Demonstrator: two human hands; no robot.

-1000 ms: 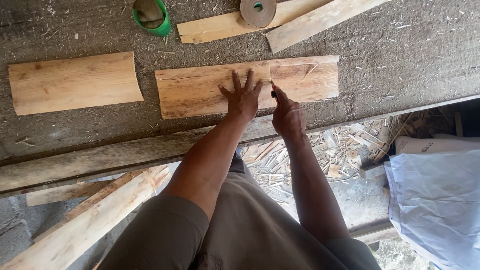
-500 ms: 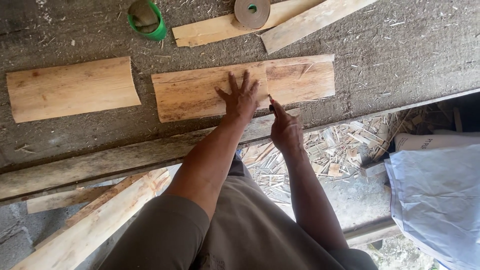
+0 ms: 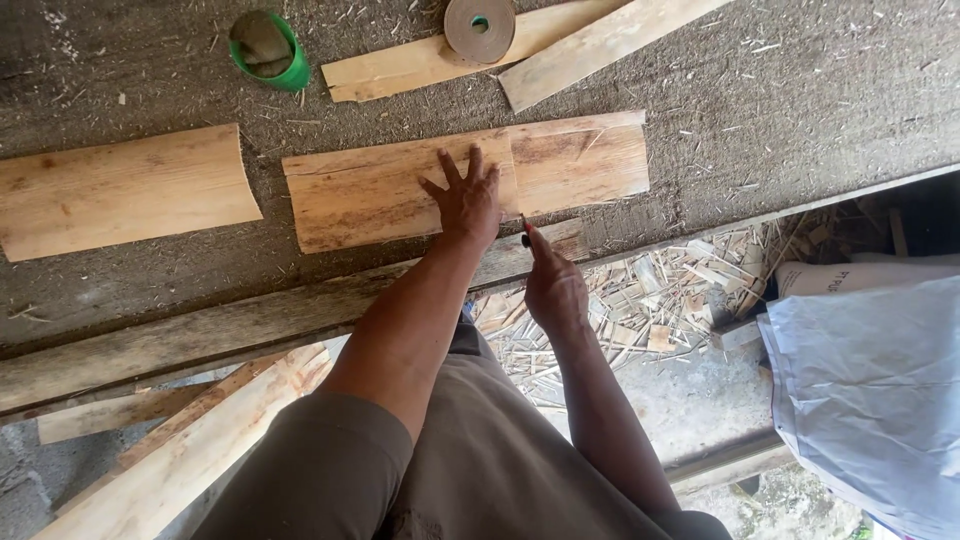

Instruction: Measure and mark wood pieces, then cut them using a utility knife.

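Note:
A flat, pale wooden sheet [image 3: 370,195] lies on the grey workbench [image 3: 800,90] in front of me. My left hand [image 3: 465,198] presses flat on its middle, fingers spread. Just below the sheet's near edge, my right hand [image 3: 553,285] is closed around a small dark marker or pencil [image 3: 526,238], tip pointing up towards the wood. A second wooden sheet [image 3: 120,190] lies to the left, apart from the first.
A green cup [image 3: 268,48] and a roll of brown tape [image 3: 479,27] sit at the back beside two wooden strips [image 3: 590,40]. A long plank [image 3: 200,335] runs along the bench's front. Wood scraps [image 3: 640,300] litter the floor; a white sack [image 3: 870,390] is at right.
My right hand has drawn back from the sheet's lower edge towards me. My left hand stays pressed on the sheet. The view has shifted slightly.

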